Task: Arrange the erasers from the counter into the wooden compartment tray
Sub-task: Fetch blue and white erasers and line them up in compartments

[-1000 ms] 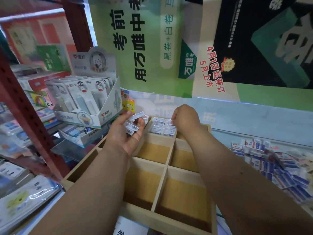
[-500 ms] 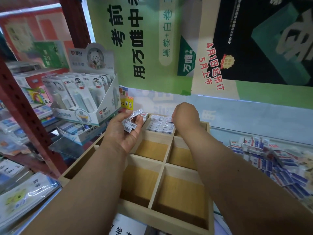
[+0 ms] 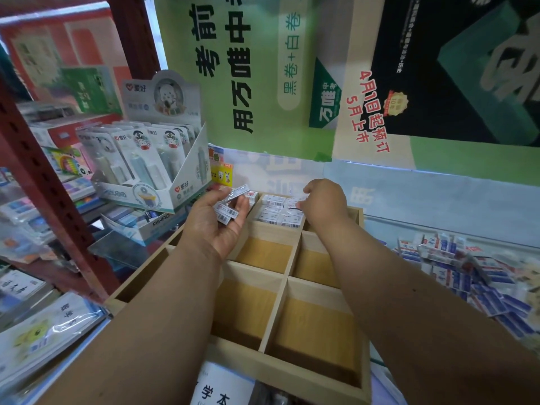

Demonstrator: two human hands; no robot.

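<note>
Your left hand (image 3: 217, 222) cups a small stack of erasers (image 3: 229, 206) in its grip, palm up, beside the tray (image 3: 282, 285); your right hand (image 3: 323, 204) pinches one eraser (image 3: 293, 202) over the far middle compartment. Little has changed in the last second: both hands stay put, so that compartment is still filling. The placed erasers (image 3: 279, 213) lie flat, long axes running left to right. More sit piled on the bench (image 3: 467, 268) to your right.

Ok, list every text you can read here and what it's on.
"考前", "用万唯中考", "黑卷+白卷": green poster
"4月1日起预订 5月上市": poster's cream strip
"爱好": white display box
"AIHAO": lower box
"学本": sheet below tray
Eraser wrappers, pile: too small to read.
</note>
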